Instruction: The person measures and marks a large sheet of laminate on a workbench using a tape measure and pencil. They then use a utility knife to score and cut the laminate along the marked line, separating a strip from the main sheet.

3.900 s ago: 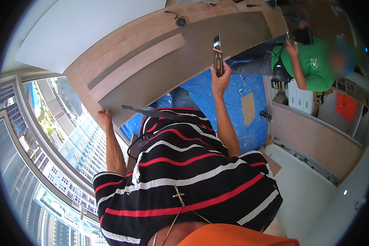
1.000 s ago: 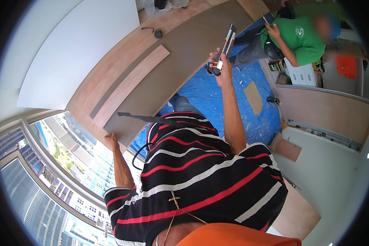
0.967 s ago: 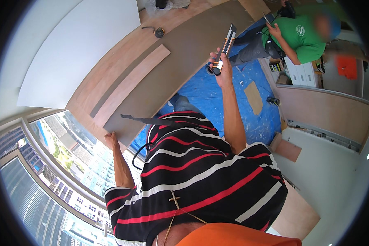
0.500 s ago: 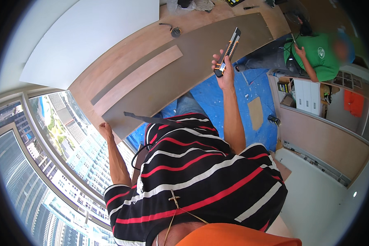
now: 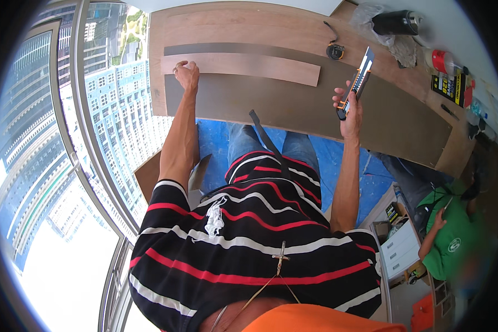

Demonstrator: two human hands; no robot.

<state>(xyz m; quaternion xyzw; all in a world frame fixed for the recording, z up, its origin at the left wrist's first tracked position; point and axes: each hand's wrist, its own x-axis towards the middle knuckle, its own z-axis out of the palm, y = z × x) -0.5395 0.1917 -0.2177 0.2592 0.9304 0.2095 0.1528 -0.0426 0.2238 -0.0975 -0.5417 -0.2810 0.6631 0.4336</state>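
My right hand [image 5: 349,113] is closed around a black and orange snap-off utility knife [image 5: 357,84], its blade extended and pointing up and away from me. It is held over the near part of a brown sheet [image 5: 271,99] on the workbench. My left hand [image 5: 187,76] is over the left end of a long, narrow, pinkish wood strip [image 5: 249,65] lying on that sheet. Its fingers are curled together. Whether they touch the strip or pinch something small cannot be made out.
A tape measure [image 5: 335,51], dark bottle [image 5: 397,23], plastic bag [image 5: 369,19] and black pen-like tool [image 5: 449,112] lie along the bench's far and right parts. A window [image 5: 116,83] is at left. A co-worker in a green shirt [image 5: 445,238] is at right. Blue sheeting [image 5: 213,138] covers the floor.
My view has turned toward the bench. My left hand has moved from the bench corner to over the wood strip's left end. The utility knife stays in my right hand.
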